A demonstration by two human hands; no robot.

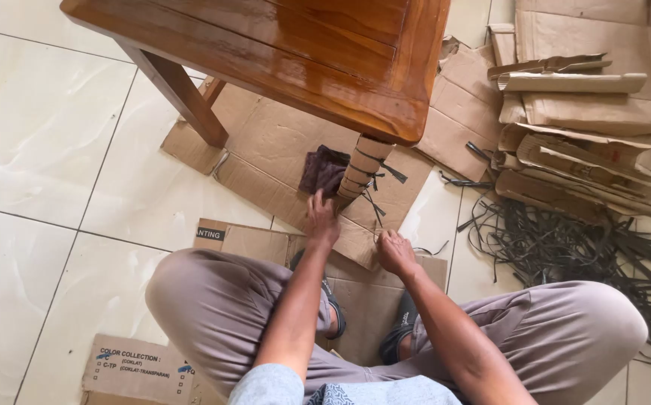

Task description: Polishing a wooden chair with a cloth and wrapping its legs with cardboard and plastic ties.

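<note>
The left hand point(321, 217) rests on the cardboard-wrapped table leg point(363, 171) — grip loose, holding nothing clear; the right hand point(395, 252) — fisted, contents hidden.

Upright cardboard-wrapped table leg point(363, 169), strap-tied

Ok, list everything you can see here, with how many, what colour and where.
wooden table: one, glossy brown, top centre
wrapped table leg: one, cardboard bound with dark ties, centre
cloth: one, dark brown, left of that leg
flattened cardboard sheets: several, tan, on the floor under the table
cardboard stack: one pile, tan, upper right
strapping strips: many, dark, right
floor tiles: cream, left
left hand: at the leg's base
right hand: closed, apparently on a thin tie
</note>
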